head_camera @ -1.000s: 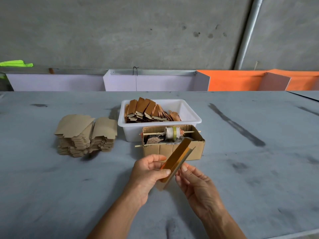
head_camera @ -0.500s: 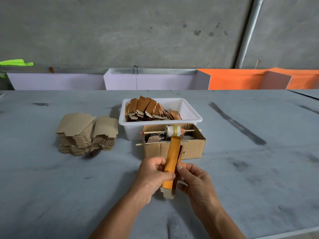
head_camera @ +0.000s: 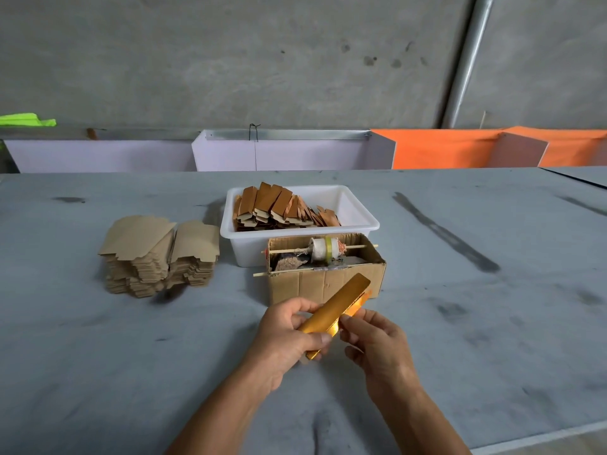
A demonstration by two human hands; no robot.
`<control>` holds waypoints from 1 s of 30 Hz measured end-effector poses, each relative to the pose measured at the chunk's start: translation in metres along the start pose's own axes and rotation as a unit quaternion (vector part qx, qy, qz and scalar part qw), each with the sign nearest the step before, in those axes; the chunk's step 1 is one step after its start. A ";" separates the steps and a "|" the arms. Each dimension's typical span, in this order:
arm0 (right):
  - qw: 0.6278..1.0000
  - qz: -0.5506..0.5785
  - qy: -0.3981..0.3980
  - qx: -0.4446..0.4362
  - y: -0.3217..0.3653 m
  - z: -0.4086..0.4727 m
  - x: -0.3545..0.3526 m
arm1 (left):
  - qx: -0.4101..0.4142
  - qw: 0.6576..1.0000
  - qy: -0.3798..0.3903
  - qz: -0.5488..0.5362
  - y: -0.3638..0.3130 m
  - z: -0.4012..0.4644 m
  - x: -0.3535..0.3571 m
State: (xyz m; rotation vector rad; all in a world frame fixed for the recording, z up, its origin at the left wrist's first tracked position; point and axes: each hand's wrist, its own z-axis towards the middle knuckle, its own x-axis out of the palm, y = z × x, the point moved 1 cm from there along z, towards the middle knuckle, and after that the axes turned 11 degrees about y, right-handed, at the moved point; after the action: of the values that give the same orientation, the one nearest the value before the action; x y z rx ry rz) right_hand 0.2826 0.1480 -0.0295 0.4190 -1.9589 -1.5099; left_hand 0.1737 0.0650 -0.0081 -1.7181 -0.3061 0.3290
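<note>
A long, narrow gold card piece (head_camera: 338,307) slants up to the right above the table, in front of the cardboard box. My left hand (head_camera: 289,336) grips its lower half, thumb across the front. My right hand (head_camera: 377,343) pinches its right edge near the middle with thumb and fingertips. A folded flap shows along that edge.
A small open cardboard box (head_camera: 325,274) holds a tape roll on a wooden stick. Behind it a white plastic tub (head_camera: 361,218) contains several folded gold pieces. A stack of flat brown card blanks (head_camera: 157,251) lies at the left. White and orange panels line the table's far edge.
The gold piece stood nearly upright half a second ago and now leans to the right with its shiny gold face showing. Both hands have kept hold of it.
</note>
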 end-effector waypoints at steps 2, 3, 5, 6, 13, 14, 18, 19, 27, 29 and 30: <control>1.000 0.003 0.010 -0.002 0.005 0.001 -0.007 | -0.008 0.999 0.032 0.015 -0.003 -0.001 -0.003; 1.000 0.005 0.019 -0.002 0.008 0.001 -0.010 | -0.010 0.998 0.050 0.023 -0.005 0.000 -0.005; 0.999 0.020 0.040 0.010 0.011 0.001 -0.014 | -0.014 0.996 0.074 0.043 -0.008 0.000 -0.010; 0.998 0.031 0.046 0.018 0.011 0.001 -0.016 | -0.012 0.996 0.072 0.049 -0.009 0.000 -0.012; 0.990 0.134 -0.029 0.040 0.004 0.002 -0.007 | 0.009 0.965 -0.092 -0.246 0.008 0.012 0.001; 0.987 0.148 -0.039 0.039 0.003 0.002 -0.004 | 0.009 0.955 -0.091 -0.283 0.013 0.013 0.006; 0.981 0.183 -0.050 0.046 0.001 0.000 0.010 | 0.008 0.941 -0.099 -0.325 0.020 0.018 0.020; 0.980 0.185 -0.049 0.050 0.002 -0.001 0.012 | 0.010 0.939 -0.106 -0.328 0.021 0.020 0.021; 0.981 0.169 -0.058 0.072 0.006 0.004 0.013 | 0.021 0.945 -0.100 -0.311 0.017 0.027 0.014; 0.983 0.158 -0.046 0.080 0.008 0.005 0.013 | 0.029 0.948 -0.107 -0.298 0.017 0.029 0.012; 0.985 0.145 -0.036 0.087 0.009 0.006 0.012 | 0.032 0.949 -0.115 -0.291 0.017 0.031 0.010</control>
State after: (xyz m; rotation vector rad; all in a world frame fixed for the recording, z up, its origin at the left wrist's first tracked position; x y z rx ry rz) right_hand 0.2706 0.1476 -0.0184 0.1425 -2.1129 -1.1903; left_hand 0.1714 0.0938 -0.0302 -1.4467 -0.9393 0.0975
